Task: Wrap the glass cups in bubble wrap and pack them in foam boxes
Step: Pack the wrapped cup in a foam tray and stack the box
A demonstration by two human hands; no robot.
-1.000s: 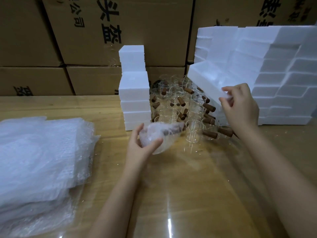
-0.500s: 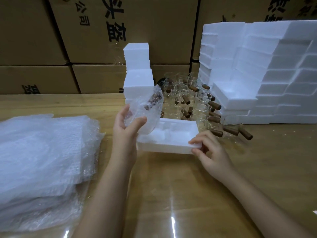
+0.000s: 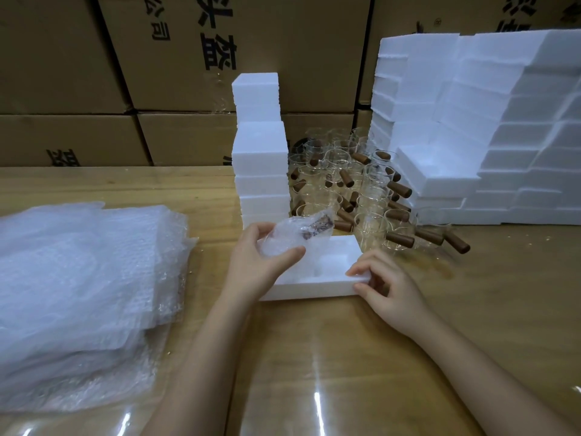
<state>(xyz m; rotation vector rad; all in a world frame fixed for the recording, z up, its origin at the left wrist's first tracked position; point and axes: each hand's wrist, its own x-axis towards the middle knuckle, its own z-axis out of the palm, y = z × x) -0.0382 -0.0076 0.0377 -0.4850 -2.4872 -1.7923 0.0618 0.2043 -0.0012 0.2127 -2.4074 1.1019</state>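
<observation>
Centre of the frame: my left hand [image 3: 261,262] clasps a wrapped cup [image 3: 290,239], thumb below and fingers curled over the top of the bundle. It holds the cup just above the left end of an open foam box [image 3: 314,292] that lies flat on the table [image 3: 314,357]. Whether the bundle touches the foam I cannot tell. My right hand [image 3: 388,286] pinches the box's near right corner, a fingertip on the rim and the thumb against the front wall, steadying it.

I judge the bundle light but fragile: it is glass under a soft, slightly slick bubbled skin, with a brown handle [image 3: 314,227] showing dimly through at the upper right end. The wrapping looks loose at that end and could unfurl. The hold therefore belongs around the round body of the cup, firm enough to pin the free edge, and never on the loose tail or the handle. The foam box should be feather-light, stiff and crumbly. It may skate on the glossy table if pushed, hence the corner pinch, and hard squeezing would dent it.

Behind, at upper centre, bare cups [image 3: 371,196] with brown handles crowd between a narrow foam stack [image 3: 261,152] and a wide foam wall [image 3: 487,136] at upper right. A bubble wrap pile [image 3: 78,278] fills the left of the frame, and cartons [image 3: 283,42] line the top.
</observation>
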